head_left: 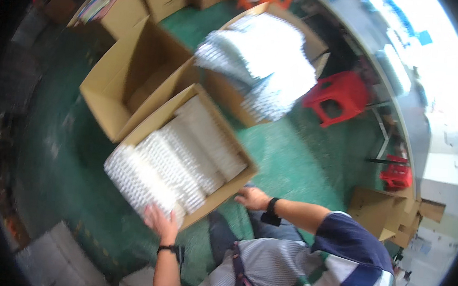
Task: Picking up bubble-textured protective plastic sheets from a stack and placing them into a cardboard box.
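An open cardboard box (pixel 202 215) stands tilted before me, filled with rows of white, dimpled, bubble-like packing material (pixel 136 176). The packing bulges past the box's left end. My left hand (pixel 161 223), fingers spread, lies against that bulging packing at the near left corner. Close to the outside of the near wall, towards its right corner, is my right hand (pixel 253 197). Its fingers look bent, but blur hides whether they grip the wall. Dark bands circle both wrists.
Behind stands an open, hollow-looking carton (pixel 110 89). Another carton (pixel 227 95) is heaped with shiny white bubble sheeting (pixel 269 55). Red stools (pixel 341 97) stand on the green floor (pixel 291 163), beside a long table (pixel 427 125) at the right. More cartons (pixel 375 209) sit at the lower right.
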`<state>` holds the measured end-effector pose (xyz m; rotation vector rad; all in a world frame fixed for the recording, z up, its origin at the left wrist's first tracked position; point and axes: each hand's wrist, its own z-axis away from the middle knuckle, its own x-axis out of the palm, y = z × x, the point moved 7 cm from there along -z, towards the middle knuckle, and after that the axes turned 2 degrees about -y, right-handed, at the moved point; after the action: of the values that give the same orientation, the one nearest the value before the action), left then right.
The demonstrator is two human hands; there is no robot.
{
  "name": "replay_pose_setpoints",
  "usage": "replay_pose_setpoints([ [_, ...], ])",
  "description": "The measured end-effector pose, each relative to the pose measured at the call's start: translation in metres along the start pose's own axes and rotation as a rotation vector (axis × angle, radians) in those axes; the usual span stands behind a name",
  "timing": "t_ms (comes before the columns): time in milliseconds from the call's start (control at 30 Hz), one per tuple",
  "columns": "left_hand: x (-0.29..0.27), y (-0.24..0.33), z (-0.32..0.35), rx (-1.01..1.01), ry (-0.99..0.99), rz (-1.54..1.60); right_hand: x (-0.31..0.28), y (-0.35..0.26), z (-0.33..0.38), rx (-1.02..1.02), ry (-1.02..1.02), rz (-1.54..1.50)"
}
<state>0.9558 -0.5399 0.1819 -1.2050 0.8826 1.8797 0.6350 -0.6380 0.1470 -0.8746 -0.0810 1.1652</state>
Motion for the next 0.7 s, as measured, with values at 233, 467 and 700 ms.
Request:
replay_pose_setpoints([
  [233, 0.012, 0.049, 0.11, -0.339, -0.113, 0.09, -0.055, 0.069, 0.03, 0.02, -0.296, 0.45],
  [467, 0.084, -0.003, 0.253, -0.723, -0.297, 0.295, -0.18, 0.121, -0.005, 0.308, 0.004, 0.443],
  [700, 0.062, 0.076, 0.344, -0.86, 0.201, 0.929, -0.179, 0.093, -0.005, 0.136, -0.082, 0.785],
])
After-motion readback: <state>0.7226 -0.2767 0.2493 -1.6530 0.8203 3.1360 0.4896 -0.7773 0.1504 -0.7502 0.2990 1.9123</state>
